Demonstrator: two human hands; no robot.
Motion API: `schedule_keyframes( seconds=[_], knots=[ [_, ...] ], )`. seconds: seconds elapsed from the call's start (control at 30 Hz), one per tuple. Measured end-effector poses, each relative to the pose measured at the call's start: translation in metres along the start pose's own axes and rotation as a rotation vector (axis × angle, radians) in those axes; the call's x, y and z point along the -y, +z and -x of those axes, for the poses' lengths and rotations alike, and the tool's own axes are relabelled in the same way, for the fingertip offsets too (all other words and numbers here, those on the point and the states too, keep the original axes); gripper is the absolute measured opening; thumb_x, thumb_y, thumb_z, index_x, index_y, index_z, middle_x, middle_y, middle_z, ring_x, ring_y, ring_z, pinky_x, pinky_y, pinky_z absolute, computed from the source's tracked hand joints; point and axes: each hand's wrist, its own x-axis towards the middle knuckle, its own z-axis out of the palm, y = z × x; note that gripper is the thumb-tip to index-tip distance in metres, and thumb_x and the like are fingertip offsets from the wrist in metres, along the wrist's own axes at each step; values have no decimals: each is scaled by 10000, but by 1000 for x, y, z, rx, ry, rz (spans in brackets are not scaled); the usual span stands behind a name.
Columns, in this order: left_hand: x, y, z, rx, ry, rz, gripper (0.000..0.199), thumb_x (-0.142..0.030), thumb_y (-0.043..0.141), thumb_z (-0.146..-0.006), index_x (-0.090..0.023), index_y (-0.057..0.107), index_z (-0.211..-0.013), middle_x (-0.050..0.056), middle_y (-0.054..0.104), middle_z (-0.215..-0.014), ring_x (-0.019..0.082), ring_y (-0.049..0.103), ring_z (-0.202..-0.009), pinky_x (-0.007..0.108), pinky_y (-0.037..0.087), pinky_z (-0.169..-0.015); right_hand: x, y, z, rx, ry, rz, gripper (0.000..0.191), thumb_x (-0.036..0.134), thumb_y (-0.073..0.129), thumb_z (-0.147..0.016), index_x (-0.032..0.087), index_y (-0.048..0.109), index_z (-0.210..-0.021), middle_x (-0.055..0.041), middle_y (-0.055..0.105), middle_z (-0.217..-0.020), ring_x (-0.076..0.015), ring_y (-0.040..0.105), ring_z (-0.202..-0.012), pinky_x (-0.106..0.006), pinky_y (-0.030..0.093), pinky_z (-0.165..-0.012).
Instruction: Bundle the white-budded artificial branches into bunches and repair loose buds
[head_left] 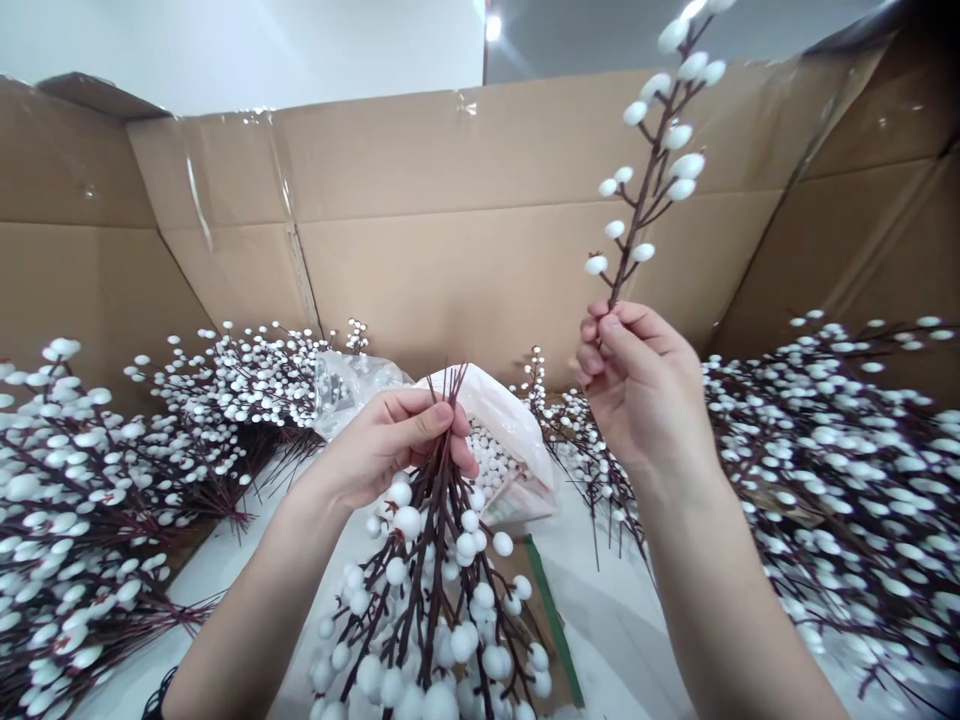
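My left hand (pixel 420 435) pinches a bunch of artificial berry stems (pixel 431 590) near their bare brown ends. The stem ends poke up above my fingers, and the white berries hang downward over the table. Higher up on the right, my right hand (pixel 637 370) grips a single berry stem (pixel 649 180) by its lower end. This stem points upward, leaning slightly right, with white berries along its length and its top cut off by the picture's edge. The two hands are apart.
An open white plastic bag (pixel 517 420) of loose white berries lies behind my left hand, beside a clear plastic bag (pixel 356 385). Piles of berry stems lie left (pixel 67 500) and right (pixel 847 480). Cardboard walls (pixel 450 230) enclose the white table (pixel 607 620). A green-edged board (pixel 555 620) lies below.
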Motion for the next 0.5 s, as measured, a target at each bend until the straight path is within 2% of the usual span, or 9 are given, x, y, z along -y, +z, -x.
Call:
schedule_keyframes(
  seconds=[0.17,0.27,0.37,0.5],
  knots=[
    [-2,1,4,72,-46,80,176,-285,714,-778,-116,669,-750,54,710,-612,180,707,-610,222,558,-551,-4,-1,-2,13,15,6,160,197,689,-709,190,539,-762,24,526,-798,-50,418,-528,-202,358,-480],
    [0,-2,3,142,-83,179,177,-278,713,-780,-112,674,-731,49,699,-583,175,705,-589,217,560,-550,-4,0,0,70,53,-2,134,196,670,-731,196,555,-800,31,512,-728,-61,414,-515,-204,339,-468],
    [4,-7,2,188,-89,213,194,-287,728,-765,-113,661,-714,49,685,-551,181,697,-563,230,558,-544,-4,0,3,126,105,-1,108,218,653,-760,201,566,-821,54,428,-628,-61,353,-479,-198,282,-440],
    [4,-7,2,180,-91,192,229,-306,749,-742,-114,639,-678,44,668,-523,182,689,-546,233,549,-538,-4,1,5,119,152,-4,140,253,672,-752,191,547,-764,76,308,-580,-55,274,-450,-202,219,-415]
  ],
)
